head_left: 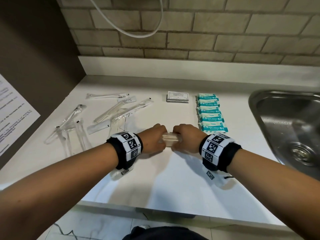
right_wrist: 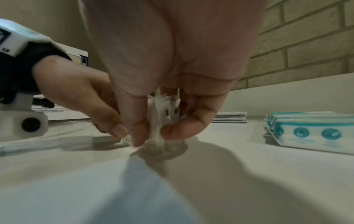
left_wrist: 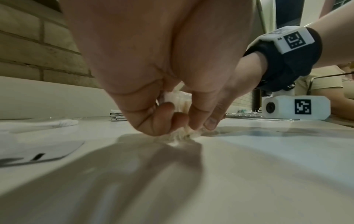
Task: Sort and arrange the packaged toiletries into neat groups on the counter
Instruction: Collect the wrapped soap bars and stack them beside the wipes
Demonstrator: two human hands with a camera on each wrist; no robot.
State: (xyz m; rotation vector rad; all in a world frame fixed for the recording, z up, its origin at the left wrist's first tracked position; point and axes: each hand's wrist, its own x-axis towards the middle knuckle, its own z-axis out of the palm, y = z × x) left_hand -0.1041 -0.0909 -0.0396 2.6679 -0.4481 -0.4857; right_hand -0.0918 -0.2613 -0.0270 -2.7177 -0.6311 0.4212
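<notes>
Both hands hold one small bundle of clear packets [head_left: 170, 139] upright on the white counter [head_left: 173, 179]. My left hand [head_left: 154, 138] pinches its left end, and my right hand [head_left: 186, 138] pinches its right end. In the left wrist view the bundle [left_wrist: 182, 133] touches the counter under curled fingers. The right wrist view shows the clear wrappers [right_wrist: 162, 112] between thumb and fingers. Teal wipe packs [head_left: 211, 112] lie in a row to the right. A stack of shampoo sachets [head_left: 177, 97] sits behind. Loose wrapped toothbrushes and toothpaste [head_left: 110, 111] lie scattered at left.
A steel sink [head_left: 290, 125] is set into the counter at right. A brown side panel with a printed notice [head_left: 12, 115] stands at left. A brick wall [head_left: 190, 32] with a hanging white cable [head_left: 138, 34] runs behind the counter.
</notes>
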